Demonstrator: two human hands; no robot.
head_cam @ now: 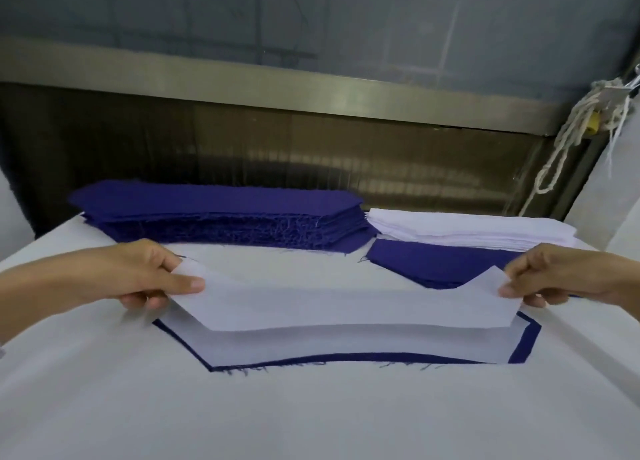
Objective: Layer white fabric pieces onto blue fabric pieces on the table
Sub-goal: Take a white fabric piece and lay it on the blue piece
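Everything turns on how the lifted white piece (346,305) lines up with the blue piece (628,347) below it. The white piece is stretched between both hands with its long axis running left to right, parallel to the near edge of the tabletop (311,421). The left hand (145,272) pinches its left end and the right hand (568,276) pinches its right end, the fingers of each narrowed onto the cloth with the thumb on top. Each hand is about equally near its own end, so neither leads. The piece hangs just above the tabletop. Its near edge droops over the far part of the blue piece, which lies flat towards the middle of the tabletop with the same left-to-right long axis. Another white piece (346,347) already covers most of that blue one, leaving only a thin blue rim along the near and right edges. The held piece sits slightly towards the far edge from that pair, so in my judgement it must come towards the near edge and down, with both ends kept level, for the outlines to match. At the far edge a blue stack (214,210) sits to the left and a white stack (467,227) to the right, the white one resting on more blue cloth (433,262).
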